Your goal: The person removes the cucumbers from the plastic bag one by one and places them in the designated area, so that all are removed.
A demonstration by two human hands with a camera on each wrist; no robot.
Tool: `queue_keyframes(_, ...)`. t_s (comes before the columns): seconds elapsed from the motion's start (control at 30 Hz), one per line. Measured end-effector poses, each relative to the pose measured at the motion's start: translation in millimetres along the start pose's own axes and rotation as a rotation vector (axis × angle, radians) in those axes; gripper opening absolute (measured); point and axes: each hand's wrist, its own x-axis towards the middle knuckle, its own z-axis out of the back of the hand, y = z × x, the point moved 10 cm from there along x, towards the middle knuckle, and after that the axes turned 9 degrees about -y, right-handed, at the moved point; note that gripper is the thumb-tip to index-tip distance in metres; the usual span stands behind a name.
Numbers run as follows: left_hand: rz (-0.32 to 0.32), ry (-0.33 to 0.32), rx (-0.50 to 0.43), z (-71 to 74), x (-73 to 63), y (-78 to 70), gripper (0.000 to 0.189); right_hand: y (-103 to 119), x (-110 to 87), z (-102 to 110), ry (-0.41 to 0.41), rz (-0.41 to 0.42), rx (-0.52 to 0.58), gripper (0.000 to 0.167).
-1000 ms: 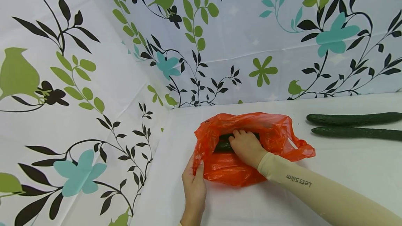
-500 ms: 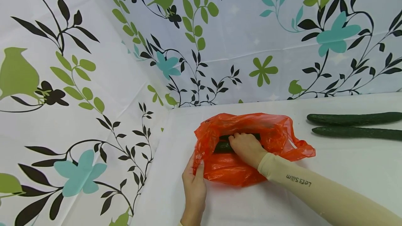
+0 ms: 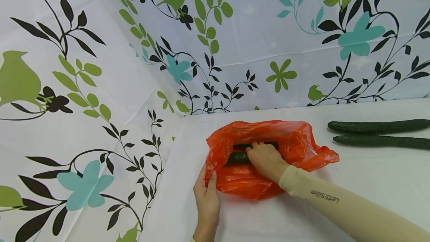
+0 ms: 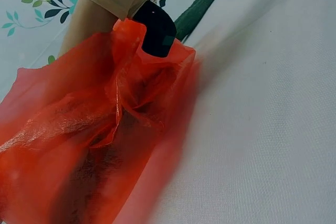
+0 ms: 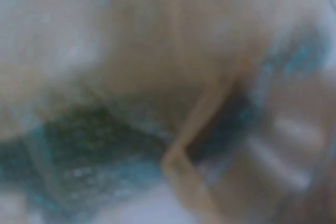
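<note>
A thin orange-red plastic bag (image 3: 248,188) lies on the white table with its mouth spread open. Inside it are two dark green cucumbers, a front one (image 3: 237,158) and a rear one (image 3: 240,146), partly hidden by the bag and hand. My right hand (image 3: 267,161) reaches into the mouth and grips the front cucumber with curled fingers. At the bag's left edge my left hand (image 3: 207,201) pinches the plastic between thumb and fingers. The left wrist view shows the bag (image 4: 68,114) close up; in the blurred right wrist view, a dark green cucumber (image 5: 100,140) shows.
Two more long cucumbers, a rear one (image 3: 379,126) and a front one (image 3: 383,142), lie side by side right of the bag. A patterned cloth (image 3: 248,51) hangs behind the table and at the left. A black device (image 4: 157,30) sits at the right wrist.
My right hand's fingers have drawn in a little over the front cucumber, and the right sleeve has shifted slightly right. The bag's left edge and my left hand have moved slightly left.
</note>
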Motion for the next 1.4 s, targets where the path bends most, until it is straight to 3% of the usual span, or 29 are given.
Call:
queue_keyframes(0.33,-0.035,-0.032,-0.024,3.7,0.2,-4.0,0.047,-7,-6.7,10,0.039,-0.083,0.062,0.033)
queue_keyframes(0.6,-0.042,-0.103,-0.029,10.8,1.5,-4.7,0.046,-14,-14.2,20,0.072,-0.139,0.150,0.045)
queue_keyframes(1.07,-0.053,-0.193,-0.059,20.3,2.6,-4.9,0.045,-27,-31.1,38,0.033,-0.169,0.209,0.040)
queue_keyframes(1.4,-0.075,-0.191,-0.101,20.8,0.6,-7.9,0.045,-39,-36.6,50,-0.011,-0.198,0.301,0.035)
